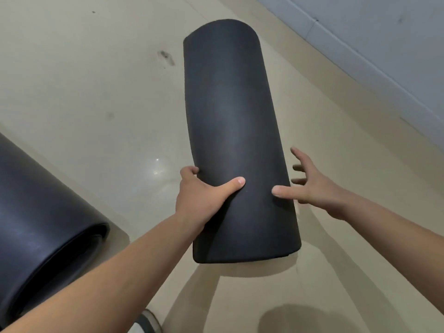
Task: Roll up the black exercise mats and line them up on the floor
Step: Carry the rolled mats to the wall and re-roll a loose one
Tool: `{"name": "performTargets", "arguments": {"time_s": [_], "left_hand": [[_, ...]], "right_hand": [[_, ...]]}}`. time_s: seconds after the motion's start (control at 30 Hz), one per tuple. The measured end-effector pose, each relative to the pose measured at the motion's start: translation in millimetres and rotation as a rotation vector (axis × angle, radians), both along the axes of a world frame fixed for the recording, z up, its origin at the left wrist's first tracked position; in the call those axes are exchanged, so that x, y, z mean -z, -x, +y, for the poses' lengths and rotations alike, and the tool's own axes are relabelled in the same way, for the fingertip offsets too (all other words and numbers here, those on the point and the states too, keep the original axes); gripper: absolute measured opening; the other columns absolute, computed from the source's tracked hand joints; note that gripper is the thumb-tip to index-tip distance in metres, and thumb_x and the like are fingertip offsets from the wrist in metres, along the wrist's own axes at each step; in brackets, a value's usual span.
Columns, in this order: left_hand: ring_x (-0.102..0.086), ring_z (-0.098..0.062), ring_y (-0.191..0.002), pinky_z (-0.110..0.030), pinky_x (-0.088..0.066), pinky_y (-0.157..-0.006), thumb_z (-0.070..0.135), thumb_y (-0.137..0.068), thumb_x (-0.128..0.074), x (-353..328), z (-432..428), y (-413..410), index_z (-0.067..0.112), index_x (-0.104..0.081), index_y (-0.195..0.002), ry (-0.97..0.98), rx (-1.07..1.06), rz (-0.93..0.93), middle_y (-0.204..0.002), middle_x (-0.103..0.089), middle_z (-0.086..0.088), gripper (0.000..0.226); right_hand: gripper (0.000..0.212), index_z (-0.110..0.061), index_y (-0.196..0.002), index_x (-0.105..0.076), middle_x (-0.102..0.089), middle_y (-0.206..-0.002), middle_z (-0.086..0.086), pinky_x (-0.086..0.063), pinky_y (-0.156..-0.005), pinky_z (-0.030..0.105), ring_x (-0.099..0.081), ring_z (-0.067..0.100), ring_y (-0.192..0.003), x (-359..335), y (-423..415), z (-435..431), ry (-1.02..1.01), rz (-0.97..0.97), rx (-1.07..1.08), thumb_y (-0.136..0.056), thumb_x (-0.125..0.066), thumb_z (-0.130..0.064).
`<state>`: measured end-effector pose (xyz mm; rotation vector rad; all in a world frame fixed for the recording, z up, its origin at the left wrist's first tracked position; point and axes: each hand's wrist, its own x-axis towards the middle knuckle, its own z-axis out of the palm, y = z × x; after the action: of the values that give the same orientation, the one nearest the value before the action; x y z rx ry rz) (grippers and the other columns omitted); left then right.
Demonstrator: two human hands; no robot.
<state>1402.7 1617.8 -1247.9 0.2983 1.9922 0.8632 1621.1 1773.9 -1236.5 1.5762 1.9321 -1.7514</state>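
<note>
A rolled black exercise mat [235, 131] is held above the beige floor, its long axis pointing away from me. My left hand [204, 193] grips its near left side, thumb across the top and fingers wrapped under. My right hand [310, 183] is at the mat's near right side with fingers spread; only the thumb tip touches the roll. A second rolled black mat [40, 212] lies on the floor at the lower left, its spiral end facing right.
The beige floor [96, 80] stretches to the far left, with a few dark scuff marks [165, 57]. A pale grey wall [374, 44] runs diagonally along the upper right. The toe of a shoe [146, 323] shows at the bottom edge.
</note>
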Motion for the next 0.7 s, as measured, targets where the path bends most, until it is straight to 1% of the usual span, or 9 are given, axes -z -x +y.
{"name": "performTargets", "arguments": {"time_s": [0.13,0.3,0.37,0.4,0.43,0.5,0.53,0.6,0.7], "left_hand": [[-0.066,-0.019,-0.113,-0.045,-0.06,-0.099,0.065,-0.062,-0.095,-6.1,5.1,-43.7,0.036,-0.031,-0.146,-0.041,0.138,-0.052,-0.126,-0.059,0.008,0.109],[-0.07,-0.016,-0.098,-0.037,-0.061,-0.087,0.037,-0.08,-0.094,-3.8,30.8,-44.4,0.027,-0.045,-0.135,-0.152,0.21,-0.006,-0.105,-0.068,-0.001,0.074],[-0.072,-0.019,-0.103,-0.043,-0.061,-0.095,0.046,-0.075,-0.096,-0.8,43.1,-37.5,0.022,-0.044,-0.143,-0.189,0.16,-0.102,-0.11,-0.072,-0.006,0.089],[-0.069,-0.022,-0.113,-0.048,-0.059,-0.1,0.055,-0.068,-0.096,0.5,49.8,-36.2,0.021,-0.037,-0.152,-0.151,0.156,-0.162,-0.124,-0.069,-0.007,0.108],[-0.064,-0.027,-0.126,-0.053,-0.057,-0.104,0.063,-0.06,-0.095,2.4,54.1,-35.0,0.022,-0.028,-0.161,-0.086,0.178,-0.219,-0.143,-0.06,-0.007,0.128],[-0.046,-0.038,-0.147,-0.064,-0.049,-0.111,0.068,-0.053,-0.092,5.9,65.3,-38.6,0.027,-0.011,-0.169,-0.023,0.232,-0.356,-0.169,-0.034,-0.006,0.148],[-0.039,-0.04,-0.152,-0.068,-0.044,-0.114,0.068,-0.054,-0.093,8.1,71.3,-42.1,0.028,-0.01,-0.169,-0.028,0.243,-0.42,-0.173,-0.028,-0.005,0.148],[-0.043,-0.039,-0.149,-0.071,-0.041,-0.115,0.069,-0.051,-0.097,9.8,85.1,-55.7,0.031,-0.019,-0.166,-0.072,0.231,-0.513,-0.168,-0.037,-0.003,0.145],[-0.06,-0.03,-0.129,-0.064,-0.055,-0.103,0.071,-0.042,-0.1,4.4,101.7,-82.2,0.029,-0.035,-0.157,-0.135,0.168,-0.533,-0.147,-0.057,0.001,0.139]], "right_hand": [[0.154,-0.064,-0.16,0.003,-0.006,-0.166,-0.019,-0.027,-0.128,0.043,-0.022,0.014,-0.157,1.2,6.4,-9.0,-0.188,-0.07,-0.07,-0.041,-0.092,-0.083],[0.147,-0.058,-0.164,-0.006,-0.018,-0.163,-0.02,-0.031,-0.125,0.039,-0.035,0.009,-0.147,5.9,-33.3,27.3,-0.178,-0.027,0.013,-0.05,-0.098,-0.071],[0.14,-0.056,-0.162,-0.016,-0.032,-0.157,-0.024,-0.035,-0.125,0.042,-0.044,0.003,-0.141,6.0,-47.4,35.7,-0.119,0.02,0.027,-0.051,-0.1,-0.066],[0.134,-0.057,-0.16,-0.019,-0.038,-0.15,-0.028,-0.037,-0.123,0.039,-0.048,-0.004,-0.133,6.3,-53.0,38.4,-0.09,0.027,0.023,-0.054,-0.102,-0.061],[0.128,-0.058,-0.157,-0.022,-0.04,-0.143,-0.032,-0.037,-0.123,0.038,-0.049,-0.009,-0.128,6.4,-55.9,39.3,-0.079,0.015,0.012,-0.056,-0.101,-0.057],[0.131,-0.061,-0.158,-0.024,-0.037,-0.151,-0.022,-0.035,-0.125,0.042,-0.046,0.001,-0.139,7.5,-62.6,46.7,-0.13,-0.034,0.008,-0.052,-0.101,-0.064],[0.135,-0.064,-0.159,-0.021,-0.03,-0.158,-0.019,-0.033,-0.126,0.044,-0.04,0.009,-0.148,4.9,-64.5,51.6,-0.152,-0.063,0.001,-0.05,-0.1,-0.069],[0.141,-0.063,-0.161,-0.013,-0.024,-0.166,-0.021,-0.032,-0.127,0.045,-0.035,0.012,-0.152,-5.8,-66.7,56.2,-0.134,-0.076,-0.032,-0.049,-0.098,-0.073],[0.149,-0.055,-0.165,-0.009,-0.031,-0.166,-0.022,-0.036,-0.125,0.042,-0.044,0.01,-0.147,-17.4,-75.8,56.5,-0.11,-0.073,0.015,-0.048,-0.1,-0.07]]}}
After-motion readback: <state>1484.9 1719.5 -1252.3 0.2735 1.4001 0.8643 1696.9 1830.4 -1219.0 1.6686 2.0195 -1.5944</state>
